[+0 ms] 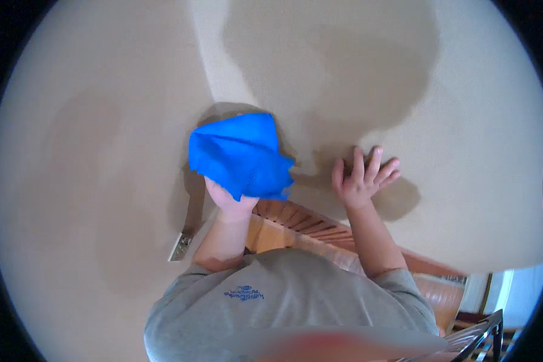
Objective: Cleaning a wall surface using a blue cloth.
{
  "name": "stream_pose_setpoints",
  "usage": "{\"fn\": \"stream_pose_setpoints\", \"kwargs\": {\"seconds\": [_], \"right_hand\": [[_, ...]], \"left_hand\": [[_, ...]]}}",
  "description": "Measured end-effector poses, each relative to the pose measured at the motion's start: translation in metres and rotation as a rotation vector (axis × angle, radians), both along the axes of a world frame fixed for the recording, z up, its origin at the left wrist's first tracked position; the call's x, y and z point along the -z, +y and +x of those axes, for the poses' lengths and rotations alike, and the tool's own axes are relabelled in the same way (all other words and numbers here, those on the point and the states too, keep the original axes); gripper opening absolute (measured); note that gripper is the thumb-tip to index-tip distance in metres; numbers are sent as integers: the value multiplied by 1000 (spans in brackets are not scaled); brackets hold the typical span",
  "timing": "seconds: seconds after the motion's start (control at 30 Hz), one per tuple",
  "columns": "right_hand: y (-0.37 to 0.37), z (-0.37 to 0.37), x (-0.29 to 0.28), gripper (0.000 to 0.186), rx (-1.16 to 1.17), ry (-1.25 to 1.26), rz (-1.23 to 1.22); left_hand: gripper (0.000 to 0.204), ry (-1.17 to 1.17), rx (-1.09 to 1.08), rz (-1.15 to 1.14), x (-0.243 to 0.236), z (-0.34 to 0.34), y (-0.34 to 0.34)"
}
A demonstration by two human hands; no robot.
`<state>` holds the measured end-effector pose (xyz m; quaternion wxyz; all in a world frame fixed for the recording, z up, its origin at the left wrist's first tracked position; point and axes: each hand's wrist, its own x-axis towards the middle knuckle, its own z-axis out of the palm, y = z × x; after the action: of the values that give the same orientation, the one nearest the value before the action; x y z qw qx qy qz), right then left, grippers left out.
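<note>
Head view, sole entry.

Left hand (226, 198): raised to a beige wall (120, 139), forearm rising from 6 o'clock with elbow bent, wrist bare. Palm heel and wrist visible; fingers covered by cloth. Grip: closure cannot be told, the fingers being hidden.

Blue cloth (241, 158), one: draped over the left hand, before the wall, just off picture centre toward 10 o'clock. Creased across the middle; ragged edge toward 4 o'clock.

Right hand (361, 181): bare, well apart from the cloth, at its 3 to 4 o'clock. Back of hand in view, palm toward the wall, fingers spread and pointing between 12 and 2 o'clock, thumb side toward 10. Forearm slants up from 5 o'clock. Grip: wide, nothing held; wall contact cannot be confirmed.

Grey shirt (320, 289), short-sleeved: at 6 o'clock, worn by the person.

Wall plate (180, 247), pale: at 7 o'clock from the cloth, near the left forearm.

Wooden floor (265, 234): between the forearms, below the wall.
</note>
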<state>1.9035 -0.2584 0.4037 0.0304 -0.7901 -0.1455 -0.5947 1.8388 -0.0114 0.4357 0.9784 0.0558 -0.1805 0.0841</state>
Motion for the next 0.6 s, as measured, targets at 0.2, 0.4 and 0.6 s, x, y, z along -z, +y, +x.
{"fn": "stream_pose_setpoints", "kwargs": {"seconds": [0.2,0.4,0.6], "right_hand": [[-5,2,-1,49,40,-9,-65],[19,-16,-4,48,107,121,29],[28,6,-3,52,8,-14,129]], "left_hand": [[66,163,-685,647,-45,37,-34],[80,-37,-1653,1706,4,101,-44],[88,-64,-1736,1459,56,120,-36]]}}
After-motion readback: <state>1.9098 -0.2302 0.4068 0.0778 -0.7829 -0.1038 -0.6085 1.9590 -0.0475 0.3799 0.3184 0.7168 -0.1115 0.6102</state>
